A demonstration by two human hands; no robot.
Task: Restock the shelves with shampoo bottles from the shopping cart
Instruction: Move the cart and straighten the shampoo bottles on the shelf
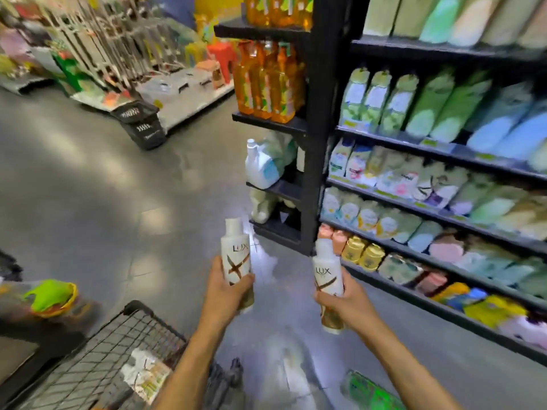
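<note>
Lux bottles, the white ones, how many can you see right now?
2. One Lux bottle is in the left hand, and the other Lux bottle is in the right hand. More could be hidden in the cart or among the blurry shelves.

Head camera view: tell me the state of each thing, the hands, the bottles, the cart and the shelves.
left hand, grips the left bottle.
left bottle, upright, capped, held.
right hand, grips the right bottle.
right bottle, upright, capped, held.
shopping cart, holds a package.
shelves, mostly full.
</note>
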